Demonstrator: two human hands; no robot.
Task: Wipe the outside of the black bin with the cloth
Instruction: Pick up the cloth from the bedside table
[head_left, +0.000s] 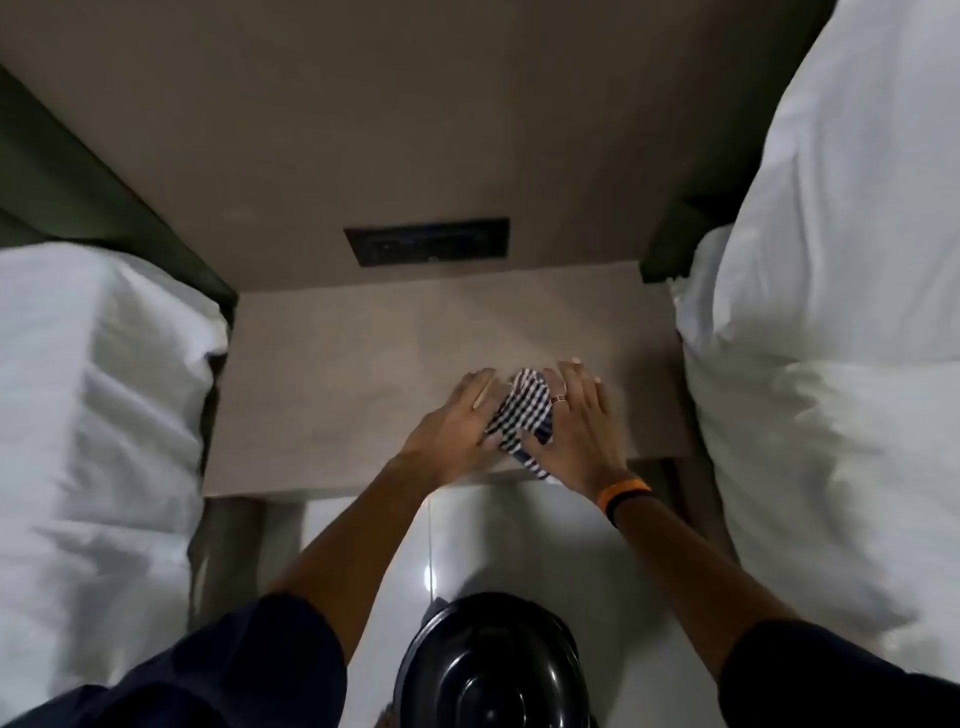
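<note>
A blue-and-white checked cloth lies bunched near the front edge of a beige bedside table. My left hand and my right hand flank it, fingers stretched flat on the tabletop. Both thumbs press into the cloth's edges, and one corner hangs over the table's front. The round, glossy black bin stands on the white floor below my arms, at the bottom centre. Neither hand touches it, and its lower part is cut off by the frame.
White bedding rises close on the left and on the right. A dark socket panel is set in the beige wall behind the table. White floor tiles run between table and bin.
</note>
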